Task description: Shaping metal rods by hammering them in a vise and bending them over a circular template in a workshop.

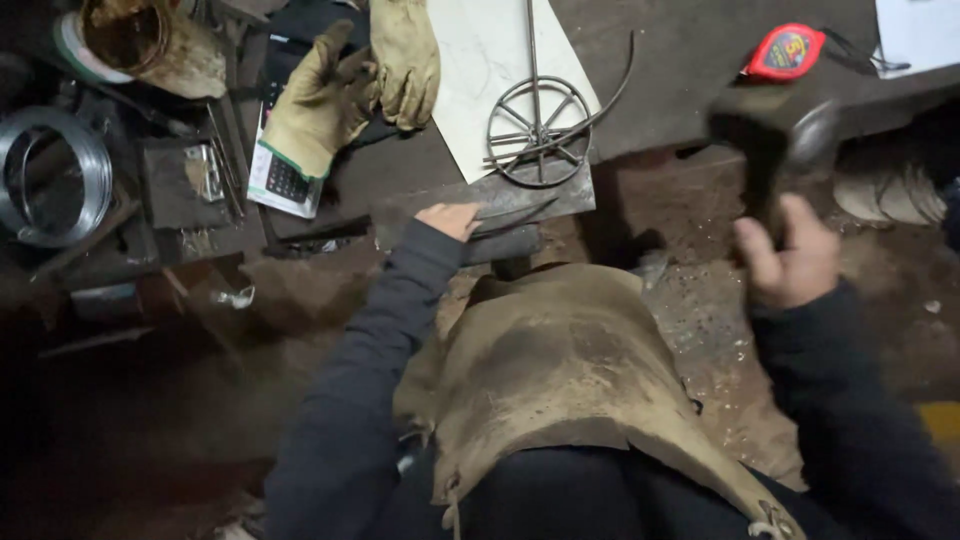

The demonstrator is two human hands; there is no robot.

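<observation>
Your worn tan leather apron (560, 380) lies nearest, draped over your lap below both wrists. Your right hand (790, 255) is raised off to the side, its fingers wrapped fully closed round the handle of a dark, heavy-headed hammer (775, 135), thumb pointing up along the handle; the head is blurred, so its exact shape cannot be told. Your left hand (450, 218) is curled down on the near end of a thin, curved dark metal strip (515, 213), fingers bent over and pressing it flat; whether they pinch it or only hold it down cannot be told. The strip runs away from your fingertips to the right across a flat grey steel block (540, 195), with a dark round bar (500, 245) just under your knuckles. Just beyond your left fingertips sits a round wrought-iron wheel with spokes and a long stem (535, 125), lying on a pale sheet of paper (480, 60). Further left of that hand, a pair of dirty yellow-green work gloves (350, 85) rests over a small calculator (285, 180). Above your right fingers, well apart, a red tape measure (787, 52) lies on the dark bench. Far left of your left hand sits a coil of shiny steel wire (50, 175).
</observation>
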